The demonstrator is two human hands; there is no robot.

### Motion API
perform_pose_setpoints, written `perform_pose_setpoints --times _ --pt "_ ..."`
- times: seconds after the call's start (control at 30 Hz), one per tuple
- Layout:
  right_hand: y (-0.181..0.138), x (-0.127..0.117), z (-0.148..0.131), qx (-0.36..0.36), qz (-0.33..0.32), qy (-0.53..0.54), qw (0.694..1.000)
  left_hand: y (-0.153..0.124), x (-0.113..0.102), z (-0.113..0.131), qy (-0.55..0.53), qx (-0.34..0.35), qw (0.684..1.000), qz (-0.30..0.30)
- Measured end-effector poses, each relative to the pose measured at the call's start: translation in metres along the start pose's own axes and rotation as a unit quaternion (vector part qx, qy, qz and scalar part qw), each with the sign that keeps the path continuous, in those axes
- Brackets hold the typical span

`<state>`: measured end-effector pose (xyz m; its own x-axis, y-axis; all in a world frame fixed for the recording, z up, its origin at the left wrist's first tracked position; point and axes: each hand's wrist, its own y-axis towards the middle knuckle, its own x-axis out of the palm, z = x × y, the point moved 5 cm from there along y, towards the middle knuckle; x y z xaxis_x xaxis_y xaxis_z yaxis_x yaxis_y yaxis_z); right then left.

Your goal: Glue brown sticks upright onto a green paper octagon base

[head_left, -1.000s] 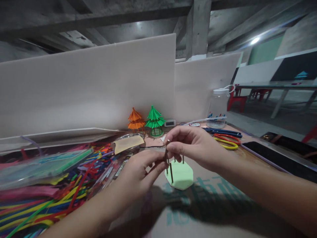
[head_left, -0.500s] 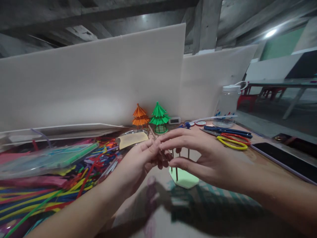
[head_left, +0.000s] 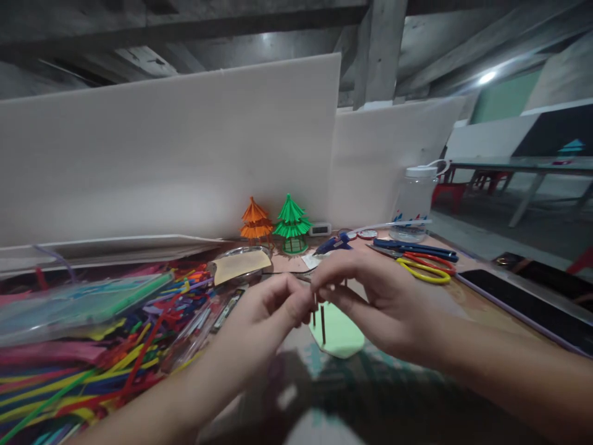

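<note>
My left hand (head_left: 278,312) is closed, thumb pressed against the fingers. My right hand (head_left: 375,293) pinches close beside it, the fingertips of both almost touching. Between them a bit of a thin brown stick (head_left: 304,279) shows; most of it is hidden by the fingers. Just below and behind the hands lies a pale green flat base (head_left: 340,337) with several upright brown posts (head_left: 323,324), partly covered by my right hand.
Green (head_left: 292,216) and orange (head_left: 254,219) tiered pagodas stand at the back. A blue glue gun (head_left: 334,243), yellow-and-red scissors (head_left: 424,270), a phone (head_left: 523,306) and a bottle (head_left: 412,204) are to the right. Colourful strips (head_left: 69,383) and a plastic case (head_left: 115,303) fill the left.
My hands have closed together; the right fingers, spread before, now pinch. The brown stick that stuck up from my left hand is mostly hidden. The view has shifted slightly right.
</note>
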<state>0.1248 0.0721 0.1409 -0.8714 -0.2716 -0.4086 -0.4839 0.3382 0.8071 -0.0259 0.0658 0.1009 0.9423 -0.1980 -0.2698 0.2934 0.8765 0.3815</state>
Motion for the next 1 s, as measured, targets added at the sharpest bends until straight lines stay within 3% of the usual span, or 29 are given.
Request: perform_pose_setpoints --times 0.1,0.17,0.33,0.53,0.8,0.9,1.0 --pt "0.002 -0.006 0.016 0.161 0.05 0.142 0.975 -0.001 -0.012 0.013 0.169 0.119 0.976 0.07" --pt "0.002 -0.004 0.022 0.213 0.047 0.217 0.951 -0.002 -0.014 0.017 0.209 0.15 0.962 0.092" --pt "0.0 0.003 0.026 0.247 0.029 0.293 0.923 -0.003 -0.005 0.012 0.209 0.109 0.972 0.021" --pt "-0.002 0.006 0.027 0.268 0.026 0.307 0.913 -0.004 0.0 0.014 0.188 0.098 0.977 -0.007" --pt "0.006 -0.005 0.029 0.252 0.03 0.25 0.934 -0.002 -0.005 0.006 0.192 0.094 0.977 0.006" --pt "0.008 -0.037 0.038 0.211 0.084 0.148 0.963 0.013 -0.026 -0.014 0.143 0.055 0.986 0.067" --pt "-0.011 -0.079 0.062 0.199 0.156 -0.052 0.966 0.027 -0.045 -0.051 0.072 -0.003 0.989 0.132"
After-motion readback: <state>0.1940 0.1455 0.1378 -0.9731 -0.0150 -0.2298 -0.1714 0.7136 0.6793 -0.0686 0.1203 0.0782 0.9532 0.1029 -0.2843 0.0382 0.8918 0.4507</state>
